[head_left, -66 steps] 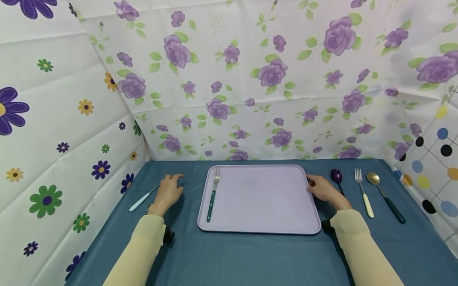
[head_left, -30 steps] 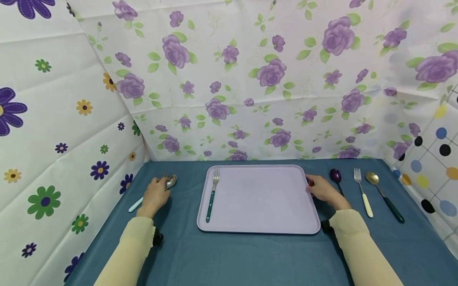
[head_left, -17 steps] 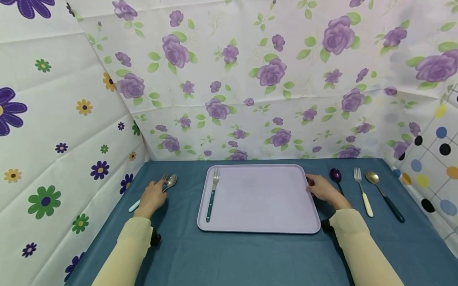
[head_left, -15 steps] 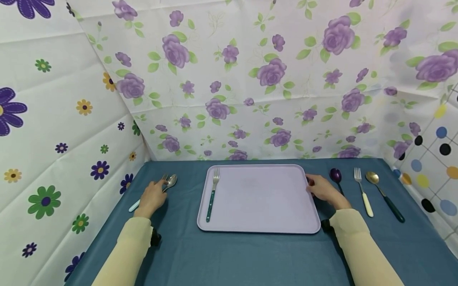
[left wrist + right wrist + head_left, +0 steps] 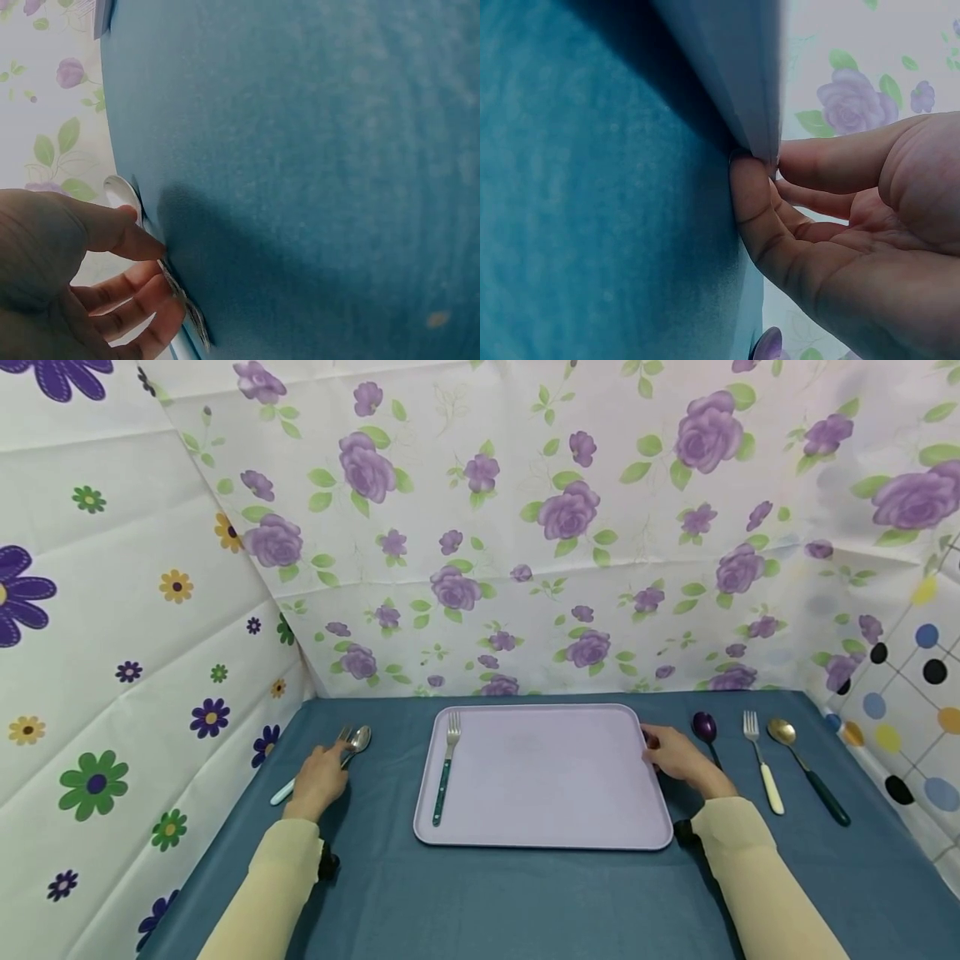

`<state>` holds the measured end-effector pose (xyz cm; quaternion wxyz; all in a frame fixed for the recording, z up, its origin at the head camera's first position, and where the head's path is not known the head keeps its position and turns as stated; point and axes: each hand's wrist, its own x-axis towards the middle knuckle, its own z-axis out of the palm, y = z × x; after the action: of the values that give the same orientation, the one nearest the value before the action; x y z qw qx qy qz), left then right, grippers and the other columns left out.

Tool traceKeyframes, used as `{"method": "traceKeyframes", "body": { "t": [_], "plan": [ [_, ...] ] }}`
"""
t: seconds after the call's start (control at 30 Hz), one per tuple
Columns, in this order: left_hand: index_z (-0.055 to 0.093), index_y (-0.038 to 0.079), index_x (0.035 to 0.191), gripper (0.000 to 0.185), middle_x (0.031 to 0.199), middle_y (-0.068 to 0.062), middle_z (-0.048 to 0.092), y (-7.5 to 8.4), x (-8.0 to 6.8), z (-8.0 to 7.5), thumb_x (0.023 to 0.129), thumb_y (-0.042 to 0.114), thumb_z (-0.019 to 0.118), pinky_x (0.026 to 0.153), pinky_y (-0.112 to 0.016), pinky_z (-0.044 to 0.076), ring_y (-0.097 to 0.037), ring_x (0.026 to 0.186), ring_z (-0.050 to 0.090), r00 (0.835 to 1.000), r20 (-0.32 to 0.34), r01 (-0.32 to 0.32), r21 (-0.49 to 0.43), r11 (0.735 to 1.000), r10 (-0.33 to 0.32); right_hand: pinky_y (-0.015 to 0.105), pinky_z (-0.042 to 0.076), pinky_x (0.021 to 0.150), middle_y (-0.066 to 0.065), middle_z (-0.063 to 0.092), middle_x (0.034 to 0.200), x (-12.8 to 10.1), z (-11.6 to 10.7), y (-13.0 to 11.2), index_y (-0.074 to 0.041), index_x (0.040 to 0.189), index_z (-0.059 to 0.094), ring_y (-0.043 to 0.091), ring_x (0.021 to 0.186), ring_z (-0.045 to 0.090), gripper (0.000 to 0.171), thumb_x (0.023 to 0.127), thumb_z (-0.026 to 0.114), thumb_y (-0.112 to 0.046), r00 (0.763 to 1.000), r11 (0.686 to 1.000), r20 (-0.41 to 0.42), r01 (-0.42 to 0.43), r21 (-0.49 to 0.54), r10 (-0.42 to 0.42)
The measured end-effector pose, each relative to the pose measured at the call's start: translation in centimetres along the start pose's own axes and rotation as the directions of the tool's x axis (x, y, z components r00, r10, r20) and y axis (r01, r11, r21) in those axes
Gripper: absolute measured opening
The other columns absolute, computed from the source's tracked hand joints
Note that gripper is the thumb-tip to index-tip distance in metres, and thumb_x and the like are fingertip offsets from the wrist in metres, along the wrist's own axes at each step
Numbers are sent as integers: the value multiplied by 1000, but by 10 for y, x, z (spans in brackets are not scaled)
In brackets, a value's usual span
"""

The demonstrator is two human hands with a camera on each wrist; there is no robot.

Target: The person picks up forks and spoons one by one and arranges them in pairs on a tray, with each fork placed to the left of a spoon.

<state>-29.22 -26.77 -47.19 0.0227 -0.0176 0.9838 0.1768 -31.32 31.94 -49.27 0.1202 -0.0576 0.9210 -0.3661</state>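
Observation:
At the left of the table, my left hand (image 5: 318, 778) pinches the handle of a silver spoon (image 5: 361, 739) between thumb (image 5: 135, 238) and forefinger. The spoon's ornate handle end (image 5: 197, 321) shows beside the other fingers in the left wrist view. Under the same hand lies a fork with a pale handle (image 5: 282, 791), its tines just left of the spoon bowl. My right hand (image 5: 678, 758) grips the right edge of a lilac tray (image 5: 555, 777), thumb above and fingers underneath. A green-handled fork (image 5: 442, 781) lies along the tray's left side.
Right of the tray lie a purple spoon (image 5: 704, 727), a cream-handled fork (image 5: 767, 777) and a gold spoon with a dark green handle (image 5: 817, 785). A blue cloth (image 5: 510, 902) covers the table. Patterned sheets (image 5: 420, 527) stand behind and at both sides.
My left hand has moved left and slightly toward me, uncovering the spoon bowl and fork tines, and its fingers have come onto the spoon's handle. The right hand and tray have stayed put.

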Motion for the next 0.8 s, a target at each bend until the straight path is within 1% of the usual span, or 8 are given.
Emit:
{"method": "traceKeyframes", "body": {
  "t": [0.2, 0.3, 0.4, 0.5, 0.6, 0.8],
  "plan": [
    [56, 1, 145, 46, 133, -37, 52, 4, -1, 1, 99, -4, 56, 94, -66, 47, -51, 116, 57, 1000, 0, 8, -8, 1000, -8, 40, 56, 78, 21, 60, 100, 0, -1, 1, 18, 153, 32, 28, 87, 62, 59, 101, 53, 2, 1000, 1000, 0, 3, -1, -3],
    [57, -1, 144, 46, 134, -37, 54, 5, 0, 0, 98, -4, 56, 95, -66, 47, -52, 117, 57, 1000, -1, -3, 6, 1000, 3, 40, 56, 78, 21, 60, 100, 0, -1, 2, 18, 153, 32, 29, 87, 62, 59, 101, 53, 2, 1000, 1000, -1, 4, -2, -4],
    [58, -3, 141, 44, 132, -38, 56, 5, 1, -1, 97, -4, 60, 92, -65, 49, -53, 113, 59, 999, 13, -30, 24, 999, 30, 40, 56, 78, 22, 60, 101, 0, -1, 1, 18, 153, 31, 29, 88, 62, 59, 101, 52, 2, 1000, 1000, 0, 3, -3, -3],
    [60, -5, 137, 43, 128, -39, 59, 7, 3, -4, 94, -4, 65, 87, -62, 52, -50, 105, 63, 999, 25, -46, 34, 998, 45, 41, 56, 78, 22, 60, 101, 0, 0, 1, 18, 154, 31, 29, 88, 62, 59, 101, 52, 2, 1000, 1000, 0, 4, -4, -4],
    [61, -6, 134, 44, 123, -38, 62, 11, 4, -7, 91, -4, 69, 84, -60, 53, -45, 97, 66, 999, 32, -35, 33, 999, 34, 41, 56, 79, 21, 59, 101, 0, 1, 1, 17, 154, 31, 29, 88, 62, 59, 101, 52, 2, 1000, 1000, -5, 5, -4, -5],
    [63, -7, 133, 46, 122, -37, 63, 16, 5, -9, 89, -3, 73, 84, -60, 54, -45, 96, 67, 999, 44, -5, 58, 998, 2, 39, 55, 77, 21, 59, 100, 1, 1, 2, 17, 154, 32, 29, 87, 61, 59, 101, 53, 1, 1000, 1000, -6, 3, -7, -3]
  ]
}}
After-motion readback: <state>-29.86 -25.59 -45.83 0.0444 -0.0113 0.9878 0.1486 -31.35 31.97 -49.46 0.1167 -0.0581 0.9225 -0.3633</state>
